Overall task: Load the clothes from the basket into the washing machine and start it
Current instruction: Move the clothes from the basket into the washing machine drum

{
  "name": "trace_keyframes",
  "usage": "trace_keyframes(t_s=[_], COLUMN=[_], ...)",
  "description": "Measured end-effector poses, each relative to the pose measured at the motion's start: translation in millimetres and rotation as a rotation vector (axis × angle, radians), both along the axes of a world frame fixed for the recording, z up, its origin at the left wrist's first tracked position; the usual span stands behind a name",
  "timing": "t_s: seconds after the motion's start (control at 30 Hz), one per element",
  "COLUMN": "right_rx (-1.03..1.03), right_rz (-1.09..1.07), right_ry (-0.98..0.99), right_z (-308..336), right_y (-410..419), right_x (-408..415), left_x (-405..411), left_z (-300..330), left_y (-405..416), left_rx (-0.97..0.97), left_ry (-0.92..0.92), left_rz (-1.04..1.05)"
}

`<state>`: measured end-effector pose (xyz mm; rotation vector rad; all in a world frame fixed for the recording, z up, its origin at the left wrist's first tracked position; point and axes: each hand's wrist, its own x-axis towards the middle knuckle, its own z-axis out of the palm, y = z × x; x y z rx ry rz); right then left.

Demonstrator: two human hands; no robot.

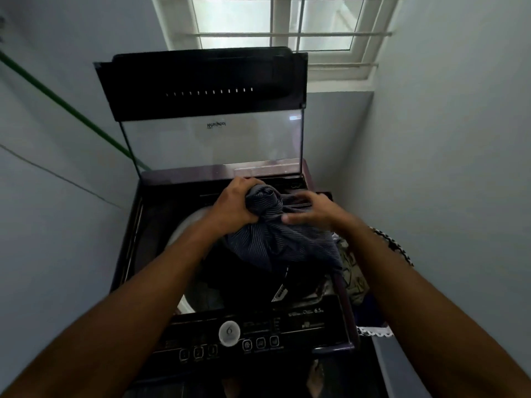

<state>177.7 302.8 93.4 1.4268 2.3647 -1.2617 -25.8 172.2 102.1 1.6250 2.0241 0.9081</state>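
My left hand: fingers curled tight round the bunched top of the striped garment, gripping it. My right hand: blurred, fingers spread against the same bunch from the other side; whether it grips or only steadies, I cannot tell.

Striped garment: dark, thin-striped cloth, gathered into a knot-like wad between both hands, its loose folds trailing down over the drum opening. Judged soft, light and limp; best held by the bunched mass, since a hem would let it spill.

Washing machine: top-loader, glass lid raised, dark clothes already in the drum.

Basket: at the right, patterned cloth inside.
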Motion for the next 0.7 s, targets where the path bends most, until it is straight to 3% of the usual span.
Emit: trace_keyframes(t_s=[0.1, 0.23, 0.37, 0.53, 0.7], right_rx=[-0.004, 0.225, 0.499, 0.603, 0.523], right_rz=[0.077, -0.048, 0.031, 0.041, 0.011], right_ry=[-0.378, -0.37, -0.453, -0.238, -0.004], right_z=[-25.9, -59.8, -63.7, -49.4, -29.0], right_y=[-12.2, -29.7, -33.7, -27.8, -45.0], right_x=[8.1, 6.9, 1.1, -16.4, -62.8], left_x=[-1.4, 1.8, 1.6, -5.8, -17.4], left_z=[-17.9, -36.0, -44.3, -46.0, -47.8], left_y=[-12.0, -19.9, -25.0, -28.9, -35.7], left_rx=[-0.019, -0.058, -0.061, -0.053, -0.067], left_ry=[-0.02, -0.053, -0.06, -0.052, -0.009], left_rz=[0.022, 0.008, -0.004, 0.02, 0.053])
